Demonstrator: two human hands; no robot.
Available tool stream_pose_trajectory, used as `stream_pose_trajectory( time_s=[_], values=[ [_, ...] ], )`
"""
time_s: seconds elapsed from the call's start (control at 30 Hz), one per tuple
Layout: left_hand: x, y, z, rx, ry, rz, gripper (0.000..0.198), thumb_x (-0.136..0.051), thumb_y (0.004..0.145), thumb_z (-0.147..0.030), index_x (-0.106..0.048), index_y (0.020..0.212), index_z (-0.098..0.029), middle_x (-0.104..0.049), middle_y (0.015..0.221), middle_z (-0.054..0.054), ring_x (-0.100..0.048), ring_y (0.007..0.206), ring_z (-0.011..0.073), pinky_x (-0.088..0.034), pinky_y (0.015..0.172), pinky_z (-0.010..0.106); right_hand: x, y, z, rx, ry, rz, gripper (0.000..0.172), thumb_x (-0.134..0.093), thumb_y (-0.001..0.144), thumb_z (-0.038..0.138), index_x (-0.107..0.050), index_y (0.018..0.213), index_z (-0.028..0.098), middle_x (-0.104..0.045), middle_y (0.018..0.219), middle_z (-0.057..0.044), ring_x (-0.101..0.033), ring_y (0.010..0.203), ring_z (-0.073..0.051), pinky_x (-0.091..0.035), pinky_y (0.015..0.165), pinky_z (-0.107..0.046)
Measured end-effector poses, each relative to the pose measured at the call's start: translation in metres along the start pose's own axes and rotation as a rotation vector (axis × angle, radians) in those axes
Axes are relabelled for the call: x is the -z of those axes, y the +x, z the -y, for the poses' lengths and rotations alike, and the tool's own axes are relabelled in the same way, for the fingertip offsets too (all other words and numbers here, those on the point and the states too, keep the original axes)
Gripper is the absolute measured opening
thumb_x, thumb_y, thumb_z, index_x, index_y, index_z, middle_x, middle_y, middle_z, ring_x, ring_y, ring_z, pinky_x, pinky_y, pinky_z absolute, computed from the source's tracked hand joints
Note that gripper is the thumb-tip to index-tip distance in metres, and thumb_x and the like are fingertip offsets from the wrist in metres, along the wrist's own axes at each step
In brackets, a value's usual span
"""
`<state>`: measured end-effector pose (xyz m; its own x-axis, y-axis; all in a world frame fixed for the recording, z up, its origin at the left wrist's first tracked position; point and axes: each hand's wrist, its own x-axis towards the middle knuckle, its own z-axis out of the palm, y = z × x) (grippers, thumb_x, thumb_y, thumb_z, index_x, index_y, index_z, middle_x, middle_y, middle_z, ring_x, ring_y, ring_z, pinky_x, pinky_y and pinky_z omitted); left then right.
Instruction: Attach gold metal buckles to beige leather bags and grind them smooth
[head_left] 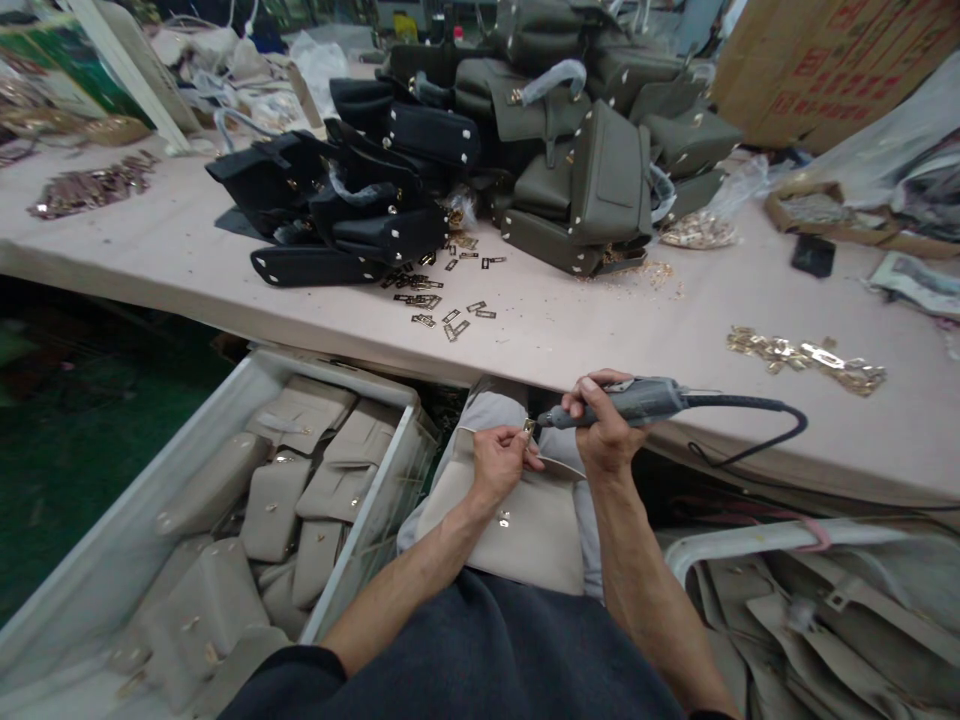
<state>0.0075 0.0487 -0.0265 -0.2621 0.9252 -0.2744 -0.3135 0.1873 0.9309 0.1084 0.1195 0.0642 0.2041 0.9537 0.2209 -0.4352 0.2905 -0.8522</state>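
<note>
Across my lap lies a beige handbag (536, 545) with a small metal clasp (504, 518) on its front. My left hand (501, 462) is closed at the bag's upper edge, pinching a small gold metal plate (529, 428) against the flap (559, 468). My right hand (607, 430) is wrapped round a grey corded electric screwdriver (645, 398). The tool points left, its tip at or very near the gold plate; whether they touch I cannot tell. Its dark cable loops off to the right. The left fingers hide part of the flap.
Black handbags (352, 200) and olive handbags (577, 180) are piled on the pale table (600, 340). Loose metal plates (454, 320) and gold fittings (806, 358) lie near its front edge. A white crate (375, 500) of beige bags stands left, another white bin (750, 540) right.
</note>
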Motion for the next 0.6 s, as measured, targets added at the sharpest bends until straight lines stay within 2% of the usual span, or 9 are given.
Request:
stream_pose_trajectory(
  time_s=[0.17, 0.27, 0.43, 0.6],
  values=[
    [0.001, -0.001, -0.001, -0.013, -0.024, 0.020, 0.038, -0.077, 0.083, -0.048, -0.072, 0.076, -0.010, -0.073, 0.059, 0.009, -0.069, 0.046, 0.0183, -0.057, 0.047, 0.024, 0.001, -0.001, 0.000, -0.059, -0.079, 0.219, 0.018, -0.083, 0.081, 0.027, -0.067, 0.088, 0.021, -0.060, 0.065, 0.003, -0.055, 0.047, -0.012, -0.052, 0.051, -0.028],
    [0.002, -0.004, -0.001, -0.031, -0.035, 0.015, 0.042, -0.080, 0.081, -0.051, -0.073, 0.081, -0.010, -0.075, 0.066, 0.010, -0.071, 0.048, 0.0187, -0.056, 0.046, 0.023, -0.002, 0.004, -0.001, -0.081, -0.083, 0.308, 0.016, -0.081, 0.082, 0.025, -0.068, 0.089, 0.021, -0.060, 0.063, 0.004, -0.053, 0.045, -0.011, -0.050, 0.048, -0.026],
    [0.005, -0.007, -0.001, -0.044, -0.013, 0.036, 0.045, -0.078, 0.082, -0.055, -0.072, 0.082, -0.010, -0.074, 0.065, 0.010, -0.073, 0.051, 0.0202, -0.058, 0.049, 0.023, -0.007, 0.011, -0.002, -0.129, -0.044, 0.335, 0.015, -0.082, 0.079, 0.022, -0.069, 0.086, 0.018, -0.059, 0.060, 0.003, -0.051, 0.042, -0.011, -0.047, 0.043, -0.026],
    [0.008, -0.008, 0.003, -0.044, -0.011, 0.053, 0.049, -0.078, 0.082, -0.058, -0.072, 0.088, -0.010, -0.075, 0.068, 0.010, -0.075, 0.055, 0.0224, -0.059, 0.049, 0.025, -0.009, 0.009, -0.001, -0.274, 0.003, 0.301, 0.024, -0.088, 0.068, 0.017, -0.068, 0.081, 0.018, -0.056, 0.060, 0.004, -0.050, 0.041, -0.011, -0.045, 0.040, -0.024]
  ],
)
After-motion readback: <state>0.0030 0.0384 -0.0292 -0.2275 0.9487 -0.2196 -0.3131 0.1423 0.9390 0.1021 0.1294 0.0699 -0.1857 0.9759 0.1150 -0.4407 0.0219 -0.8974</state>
